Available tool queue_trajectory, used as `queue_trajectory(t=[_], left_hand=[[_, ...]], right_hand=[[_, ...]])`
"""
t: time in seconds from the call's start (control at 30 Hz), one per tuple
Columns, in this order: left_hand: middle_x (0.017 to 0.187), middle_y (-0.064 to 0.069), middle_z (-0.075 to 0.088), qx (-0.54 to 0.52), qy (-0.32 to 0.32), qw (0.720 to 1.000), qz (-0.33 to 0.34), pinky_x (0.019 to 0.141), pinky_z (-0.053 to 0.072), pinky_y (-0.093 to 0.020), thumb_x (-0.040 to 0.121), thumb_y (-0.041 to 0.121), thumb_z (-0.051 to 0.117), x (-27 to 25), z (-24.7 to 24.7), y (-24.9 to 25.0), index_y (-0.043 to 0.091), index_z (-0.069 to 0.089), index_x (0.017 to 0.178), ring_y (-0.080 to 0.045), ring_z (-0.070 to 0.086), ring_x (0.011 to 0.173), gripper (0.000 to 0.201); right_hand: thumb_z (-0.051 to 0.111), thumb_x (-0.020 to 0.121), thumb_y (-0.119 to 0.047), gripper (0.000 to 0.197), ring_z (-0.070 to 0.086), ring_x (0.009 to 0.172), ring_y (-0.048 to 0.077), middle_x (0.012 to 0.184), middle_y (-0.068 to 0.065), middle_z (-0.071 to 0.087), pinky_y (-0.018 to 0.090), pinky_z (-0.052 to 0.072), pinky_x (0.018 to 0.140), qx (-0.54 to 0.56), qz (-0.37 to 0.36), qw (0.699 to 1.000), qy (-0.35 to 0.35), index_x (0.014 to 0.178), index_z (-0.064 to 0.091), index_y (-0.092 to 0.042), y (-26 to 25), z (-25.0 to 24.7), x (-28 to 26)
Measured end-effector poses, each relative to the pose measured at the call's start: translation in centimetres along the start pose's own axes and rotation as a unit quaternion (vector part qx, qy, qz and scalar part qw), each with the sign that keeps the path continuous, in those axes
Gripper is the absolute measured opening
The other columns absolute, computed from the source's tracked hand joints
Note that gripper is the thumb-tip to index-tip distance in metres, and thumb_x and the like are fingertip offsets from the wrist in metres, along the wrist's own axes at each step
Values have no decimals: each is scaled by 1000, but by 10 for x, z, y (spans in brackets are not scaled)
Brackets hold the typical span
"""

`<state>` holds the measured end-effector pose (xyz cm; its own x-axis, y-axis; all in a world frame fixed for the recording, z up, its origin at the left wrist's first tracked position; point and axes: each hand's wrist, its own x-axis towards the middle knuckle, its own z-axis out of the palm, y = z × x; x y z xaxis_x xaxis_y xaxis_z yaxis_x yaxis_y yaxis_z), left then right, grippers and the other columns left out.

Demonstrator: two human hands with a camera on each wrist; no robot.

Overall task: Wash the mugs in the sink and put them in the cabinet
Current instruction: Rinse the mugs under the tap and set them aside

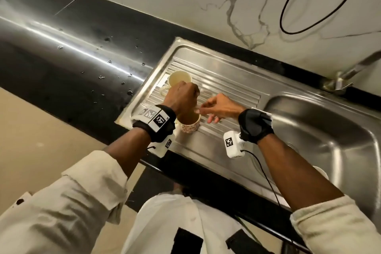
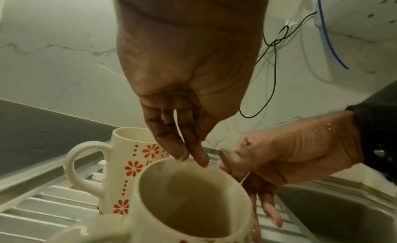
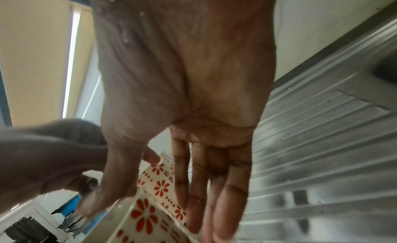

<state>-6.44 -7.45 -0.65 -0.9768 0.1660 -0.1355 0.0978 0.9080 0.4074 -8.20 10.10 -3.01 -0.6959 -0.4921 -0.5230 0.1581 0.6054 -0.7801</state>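
Observation:
Two cream mugs with red flower prints stand upright on the steel drainboard [image 1: 218, 80]. The far mug [image 1: 179, 79] [image 2: 128, 153] has its handle to the left. My left hand [image 1: 182, 97] [image 2: 193, 157] hovers over the near mug [image 1: 190, 127] [image 2: 189, 195], its straight fingertips touching the far rim. My wet right hand [image 1: 214, 109] [image 2: 279, 155] [image 3: 204, 178] is beside that mug on the right, fingers straight, thumb near the rim, holding nothing. The near mug [image 3: 146, 212] shows behind its fingers.
The sink basin [image 1: 319, 130] lies to the right, with a tap [image 1: 346, 74] at its back edge. Left of the drainboard runs a black counter [image 1: 72, 47] dotted with water drops. A black cable [image 1: 288, 27] loops on the marble wall.

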Motion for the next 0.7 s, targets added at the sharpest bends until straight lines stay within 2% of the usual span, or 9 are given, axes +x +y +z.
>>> queue_trajectory(t=[0.1, 0.17, 0.23, 0.33, 0.4, 0.47, 0.53, 0.6, 0.7], left_hand=[[105, -5, 73, 90, -30, 992, 84, 77, 59, -36, 93, 18, 63, -3, -2, -4, 17, 70, 114, -20, 69, 89, 22], [115, -4, 69, 176, -38, 973, 145, 87, 56, -40, 91, 22, 66, -4, -5, -2, 20, 73, 112, -22, 64, 105, 23], [123, -4, 62, 272, -43, 942, 191, 90, 54, -43, 89, 28, 68, -2, -6, 3, 22, 72, 115, -25, 55, 116, 26], [129, -9, 59, 355, -84, 901, 235, 89, 54, -46, 91, 28, 65, 2, -4, 10, 20, 67, 122, -28, 51, 119, 32], [127, -12, 63, 343, -102, 907, 224, 85, 57, -46, 94, 25, 62, 4, -3, 13, 15, 66, 123, -30, 61, 113, 31], [121, -15, 67, 305, -100, 926, 197, 78, 59, -44, 96, 23, 59, 6, -3, 18, 11, 68, 119, -32, 69, 101, 27], [115, -16, 68, 256, -85, 950, 160, 79, 59, -40, 98, 20, 56, 11, -1, 24, 5, 67, 117, -31, 70, 97, 26], [113, -19, 65, 199, -56, 973, 105, 80, 56, -38, 98, 14, 55, 16, 1, 33, 0, 64, 116, -33, 67, 98, 24], [119, -24, 55, 105, -22, 994, 9, 88, 48, -41, 94, 11, 56, 24, 5, 54, -3, 58, 116, -38, 58, 108, 26]], right_hand=[[77, 53, -74, 78, 73, 81, 25, 93, 5, 75, 45, 58, 77, -50, 24, 998, -3, 107, 69, -19, 2, -8, -1], [73, 39, -83, 91, 72, 85, 29, 91, 5, 76, 48, 58, 81, -66, 31, 997, 1, 106, 69, -22, 4, -11, -2], [72, 34, -86, 96, 72, 86, 28, 92, 5, 75, 47, 59, 82, -63, 31, 998, 6, 107, 68, -23, 7, -13, -4], [72, 32, -86, 98, 72, 83, 23, 95, 6, 74, 42, 59, 79, -40, 28, 998, 25, 105, 68, -21, 12, -16, -12], [74, 41, -80, 91, 71, 82, 21, 97, 7, 74, 40, 59, 76, -19, 24, 999, 43, 106, 69, -17, 16, -18, -20], [76, 60, -67, 71, 70, 80, 19, 99, 5, 74, 35, 59, 71, 0, 20, 998, 68, 105, 69, -14, 24, -20, -26], [73, 73, -58, 56, 70, 76, 18, 97, 5, 74, 30, 56, 66, 25, 18, 995, 94, 104, 70, -11, 30, -20, -32], [66, 80, -60, 57, 70, 73, 20, 92, 7, 75, 32, 56, 65, 59, 25, 992, 107, 103, 69, -7, 33, -20, -38], [53, 84, -69, 64, 71, 72, 23, 87, 9, 75, 36, 58, 68, 89, 45, 988, 120, 103, 66, -9, 34, -18, -46]])
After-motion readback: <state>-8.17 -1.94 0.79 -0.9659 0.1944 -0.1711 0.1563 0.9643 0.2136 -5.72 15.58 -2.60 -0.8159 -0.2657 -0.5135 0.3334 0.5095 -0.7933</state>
